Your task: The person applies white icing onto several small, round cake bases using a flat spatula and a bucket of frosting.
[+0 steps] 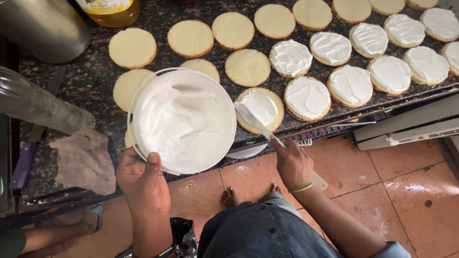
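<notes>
The left hand (143, 184) is closed on the rim of a white tub (184, 120) of cream, held over the dark surface (91, 76). The right hand (292, 162) grips a spatula (256, 122), its blade lying on a round cake (260, 109) smeared with cream.

- Even, soft indoor light; no hard shadows.
- White cream in the bucket (184, 122) is near blown out, little texture.
- Glare patch on the wet floor tiles (416, 188), right of the bucket.
- Metal cylinder (40, 102) left of the bucket is soft, stretched by wide-angle distortion.
</notes>
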